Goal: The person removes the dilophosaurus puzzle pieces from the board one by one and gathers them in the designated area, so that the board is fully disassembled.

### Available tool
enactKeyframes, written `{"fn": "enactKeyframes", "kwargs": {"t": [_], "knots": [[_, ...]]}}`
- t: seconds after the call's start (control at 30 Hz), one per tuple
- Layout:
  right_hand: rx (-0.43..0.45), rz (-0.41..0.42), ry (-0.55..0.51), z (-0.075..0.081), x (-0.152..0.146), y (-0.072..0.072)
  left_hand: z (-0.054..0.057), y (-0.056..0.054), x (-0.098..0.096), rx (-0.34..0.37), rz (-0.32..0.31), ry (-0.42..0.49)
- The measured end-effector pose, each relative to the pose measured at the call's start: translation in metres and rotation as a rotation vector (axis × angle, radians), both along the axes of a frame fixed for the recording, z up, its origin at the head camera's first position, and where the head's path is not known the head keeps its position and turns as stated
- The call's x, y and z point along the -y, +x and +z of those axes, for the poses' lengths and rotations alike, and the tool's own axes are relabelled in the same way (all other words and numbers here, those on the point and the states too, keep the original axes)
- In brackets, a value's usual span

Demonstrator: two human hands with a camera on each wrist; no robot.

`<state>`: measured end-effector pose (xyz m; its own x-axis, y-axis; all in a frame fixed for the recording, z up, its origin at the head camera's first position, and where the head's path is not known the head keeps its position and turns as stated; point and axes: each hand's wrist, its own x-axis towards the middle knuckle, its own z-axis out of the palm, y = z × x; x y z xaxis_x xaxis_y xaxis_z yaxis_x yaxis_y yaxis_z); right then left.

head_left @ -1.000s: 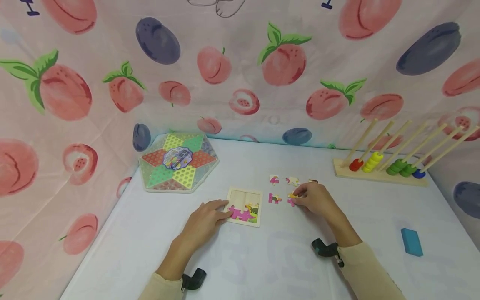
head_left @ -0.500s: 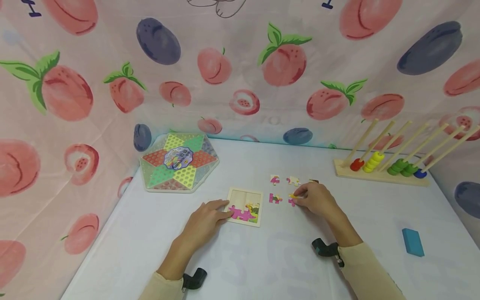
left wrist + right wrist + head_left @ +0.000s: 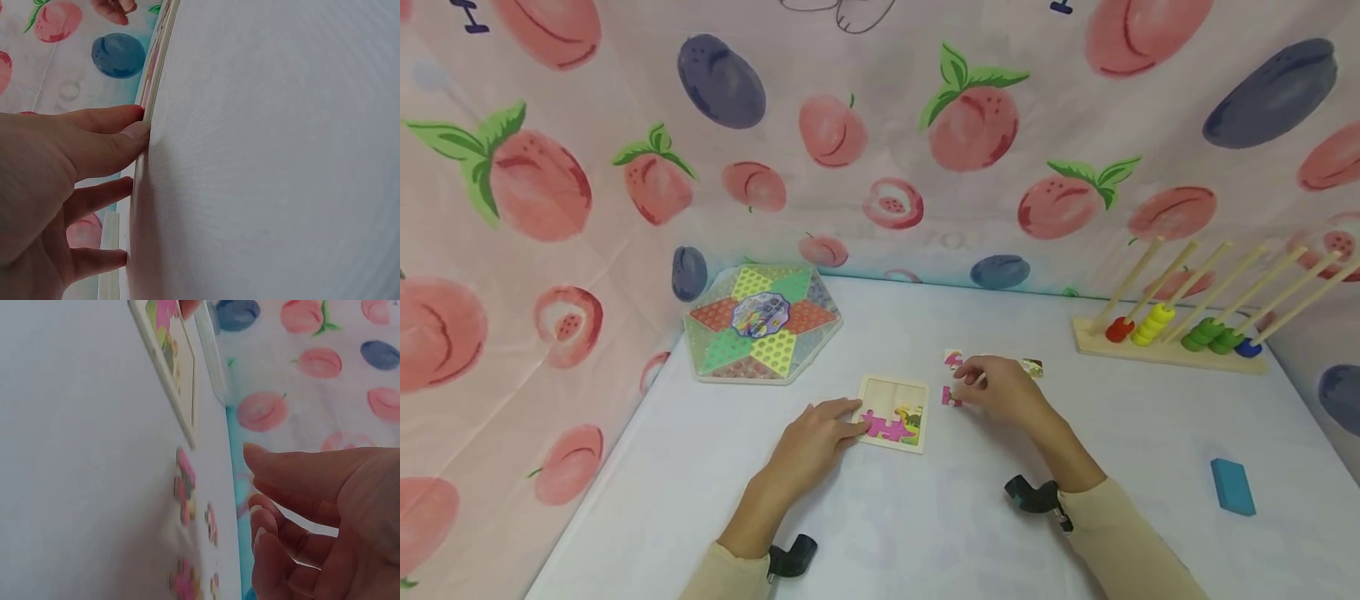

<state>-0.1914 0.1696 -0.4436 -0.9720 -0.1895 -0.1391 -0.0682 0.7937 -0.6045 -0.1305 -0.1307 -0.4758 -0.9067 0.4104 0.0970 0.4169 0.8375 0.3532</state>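
My left hand rests its index finger and thumb on the left rim of a small wooden puzzle tray. Inside, pink pieces with a dinosaur picture fill the lower part; bare wood shows above. In the left wrist view the thumb and index finger touch the tray's edge, the other fingers spread. My right hand hovers over the loose pieces, its fingers loosely curled and holding nothing in the right wrist view. Below it lies a pink jigsaw piece, with another pink piece close by. The hand partly hides the loose pieces in the head view.
Another piece and a dark-patterned one lie behind the right hand. A hexagonal Chinese checkers board stands back left. At back right is a wooden bead rack; a blue block lies at the right.
My right hand has lifted off the rightmost pink piece and shifted left, uncovering the dark-patterned piece. The left hand and tray stay put.
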Motion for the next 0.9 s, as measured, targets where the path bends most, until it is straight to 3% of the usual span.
{"fn": "enactKeyframes", "kwargs": {"t": [0.43,0.63,0.9], "knots": [[-0.014,0.232,0.066,0.005,0.050,0.005,0.000,-0.001,0.000,0.008,-0.017,-0.012],[0.007,0.275,0.145,-0.003,0.064,0.012,0.002,-0.001,0.001,0.021,-0.021,0.003],[-0.036,0.291,0.178,-0.014,0.067,0.017,0.000,-0.001,0.000,0.003,-0.015,0.009]]}}
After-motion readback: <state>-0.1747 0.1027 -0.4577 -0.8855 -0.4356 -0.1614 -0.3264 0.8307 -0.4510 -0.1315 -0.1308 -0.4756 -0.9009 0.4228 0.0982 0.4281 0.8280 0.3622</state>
